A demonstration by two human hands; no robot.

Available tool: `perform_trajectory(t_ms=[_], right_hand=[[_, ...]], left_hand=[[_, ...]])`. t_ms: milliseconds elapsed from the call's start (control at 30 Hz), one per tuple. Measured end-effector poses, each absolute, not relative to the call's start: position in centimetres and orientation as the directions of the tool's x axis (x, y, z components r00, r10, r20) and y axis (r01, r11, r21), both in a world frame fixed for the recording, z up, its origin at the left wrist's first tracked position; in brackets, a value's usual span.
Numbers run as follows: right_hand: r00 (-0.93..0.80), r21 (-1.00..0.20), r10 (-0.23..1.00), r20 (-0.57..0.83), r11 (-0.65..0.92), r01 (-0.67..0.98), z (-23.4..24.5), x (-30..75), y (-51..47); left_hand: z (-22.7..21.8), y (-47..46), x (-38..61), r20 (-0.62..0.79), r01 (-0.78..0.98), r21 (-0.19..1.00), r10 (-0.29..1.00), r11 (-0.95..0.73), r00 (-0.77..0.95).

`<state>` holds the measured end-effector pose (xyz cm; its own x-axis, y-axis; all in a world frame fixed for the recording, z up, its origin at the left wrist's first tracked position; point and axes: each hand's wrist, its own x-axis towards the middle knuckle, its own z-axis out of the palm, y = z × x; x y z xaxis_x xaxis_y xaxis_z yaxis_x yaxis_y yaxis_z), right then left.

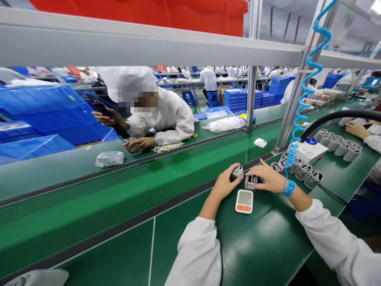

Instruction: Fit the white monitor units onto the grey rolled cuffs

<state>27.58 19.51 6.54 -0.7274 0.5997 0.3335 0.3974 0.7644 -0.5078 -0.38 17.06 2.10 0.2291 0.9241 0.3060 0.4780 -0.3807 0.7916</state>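
My left hand (225, 182) is closed around a rolled grey cuff (237, 172) near the black edge of the conveyor. Beside it, my right hand (269, 177) has its thumb and fingers around a second rolled grey cuff (251, 182), which rests on the green bench. A blue wrist strap (289, 188) circles my right wrist. Just in front of the cuffs lies a white blood pressure monitor (244, 201) with a grey screen and orange buttons, touched by neither hand.
More rolled cuffs (303, 171) stand at the right by a white box (311, 151). A white device (260, 142) lies on the green conveyor (184, 167). A coiled blue hose (306, 83) hangs by the metal post. Across the belt, a co-worker (175, 115) holds a dark tool.
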Motion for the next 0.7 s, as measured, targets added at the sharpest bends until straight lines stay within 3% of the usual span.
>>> perform_trajectory(t_ms=[100, 200, 367, 433, 533, 600, 700], right_hand=[[-0.602, -0.472, 0.709, 0.367, 0.699, 0.536, 5.0, 26.7, 20.0], [-0.445, -0.487, 0.785, 0.432, 0.618, 0.618, 5.1, 26.5, 20.2], [-0.363, -0.64, 0.743, 0.563, 0.669, 0.377, 7.1, 25.8, 18.0], [-0.453, -0.757, 0.751, 0.48, 0.616, 0.22, 7.2, 25.0, 16.6], [-0.666, -0.929, 0.709, 0.231, 0.364, 0.065, 5.9, 23.3, 15.2], [-0.748, -0.982, 0.656, 0.098, 0.187, 0.035, 4.7, 22.3, 14.9], [-0.751, -0.998, 0.66, 0.007, -0.038, -0.042, 3.3, 21.6, 15.3]], left_hand=[[1.3, 17.0, -1.0, 0.26, 0.392, 0.878, 0.961, -0.275, 0.092], [0.2, 15.9, -1.5, 0.226, 0.188, 0.956, 0.974, -0.224, 0.007], [-1.1, 11.8, -1.3, 0.164, -0.056, 0.985, 0.986, -0.166, -0.032], [-1.3, 10.1, -0.8, 0.181, -0.075, 0.98, 0.981, -0.186, -0.068], [-1.2, 8.4, -0.2, 0.201, 0.003, 0.98, 0.975, -0.201, -0.091], [-1.1, 7.8, 0.2, 0.212, 0.085, 0.975, 0.974, -0.205, -0.083], [-1.1, 7.2, 1.1, 0.25, 0.237, 0.948, 0.959, -0.214, -0.134]])
